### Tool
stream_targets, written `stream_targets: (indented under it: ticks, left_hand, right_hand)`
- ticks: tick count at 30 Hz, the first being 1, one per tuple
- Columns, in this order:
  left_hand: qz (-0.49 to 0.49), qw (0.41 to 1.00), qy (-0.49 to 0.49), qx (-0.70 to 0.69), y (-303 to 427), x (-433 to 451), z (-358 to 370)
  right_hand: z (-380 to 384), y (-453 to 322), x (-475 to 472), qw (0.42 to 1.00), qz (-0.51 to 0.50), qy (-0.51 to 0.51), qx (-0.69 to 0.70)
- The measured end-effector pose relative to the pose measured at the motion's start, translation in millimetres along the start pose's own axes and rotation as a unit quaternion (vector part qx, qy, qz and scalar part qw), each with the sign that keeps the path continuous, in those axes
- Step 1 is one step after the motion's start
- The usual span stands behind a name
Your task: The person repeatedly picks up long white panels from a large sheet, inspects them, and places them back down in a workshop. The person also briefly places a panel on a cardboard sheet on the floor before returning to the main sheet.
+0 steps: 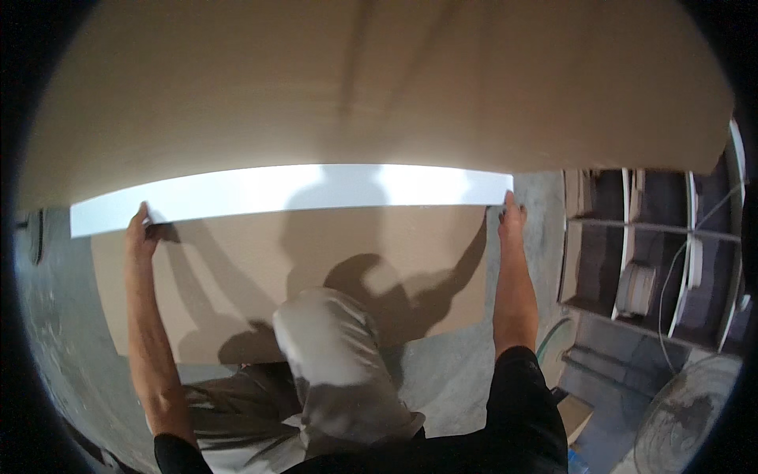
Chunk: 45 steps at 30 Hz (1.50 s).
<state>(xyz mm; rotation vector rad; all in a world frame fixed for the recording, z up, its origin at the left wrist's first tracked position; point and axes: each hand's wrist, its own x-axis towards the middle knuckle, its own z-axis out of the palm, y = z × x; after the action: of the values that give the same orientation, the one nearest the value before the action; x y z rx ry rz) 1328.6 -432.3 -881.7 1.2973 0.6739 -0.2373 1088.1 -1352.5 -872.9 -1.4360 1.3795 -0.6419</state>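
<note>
A long, narrow white board lies crosswise in front of me, brightly lit with my shadow across its middle. My left hand grips its near edge close to the left end, thumb on top. At the right end, my right hand holds the corner, thumb against the top face. The fingers of both hands are partly hidden beneath or behind the board. Below it a flat brown cardboard sheet rests on the floor. A large brown cardboard surface rises just beyond the white board's far edge.
Grey concrete floor surrounds the sheet. At right stands a shelf unit with compartments, a roll in one and a cable hanging across. A round, worn object and a small cardboard box are at lower right. My bent knee overlaps the sheet.
</note>
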Motion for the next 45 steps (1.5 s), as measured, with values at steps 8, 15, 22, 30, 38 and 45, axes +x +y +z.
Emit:
stream_targets:
  ticks: [8,15,22,30,38,45]
  left_hand:
    - [-0.056,0.997,0.046,-0.030,16.2,15.1,-42.2]
    - [-0.037,0.995,0.085,-0.047,10.9,10.1,-22.0]
    - [-0.064,0.991,0.099,-0.059,14.4,29.5,-42.8]
    - [-0.034,0.995,0.087,-0.046,24.6,16.8,-46.5]
    - [-0.009,0.994,0.094,-0.060,14.0,8.9,-35.7]
    - [0.020,0.994,0.107,-0.031,18.9,-51.6,60.3]
  right_hand:
    - [7.3,-66.6,1.8,0.935,0.037,-0.350,-0.041]
    - [12.8,-57.8,8.3,0.928,0.064,-0.366,-0.006]
    - [17.0,-59.7,3.3,0.928,0.043,-0.370,0.018]
    - [27.4,-53.2,1.8,0.929,0.041,-0.367,0.017]
    - [29.3,-35.2,28.8,0.924,0.061,-0.377,0.026]
    - [-6.0,-29.5,49.8,0.959,0.008,-0.283,0.015]
